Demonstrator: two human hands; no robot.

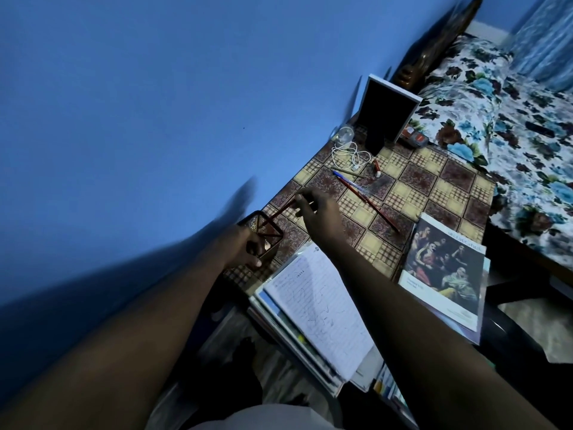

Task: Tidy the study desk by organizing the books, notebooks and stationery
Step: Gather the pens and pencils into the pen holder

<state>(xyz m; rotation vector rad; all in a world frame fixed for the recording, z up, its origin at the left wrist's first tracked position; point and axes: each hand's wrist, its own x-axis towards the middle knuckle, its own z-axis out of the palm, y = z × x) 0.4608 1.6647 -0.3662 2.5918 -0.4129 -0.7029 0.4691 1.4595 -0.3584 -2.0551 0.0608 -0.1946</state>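
It is dim, so inside the pen holder [273, 248] is hard to see. The left hand [240, 246] grips it; the right hand [319, 218] pinches a red pencil [279, 212] poking into it.

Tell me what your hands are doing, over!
Left hand grips pen holder. Right hand pinches red pencil, lower end in holder. Blue pen, second pencil loose on desk. Nothing blocking.
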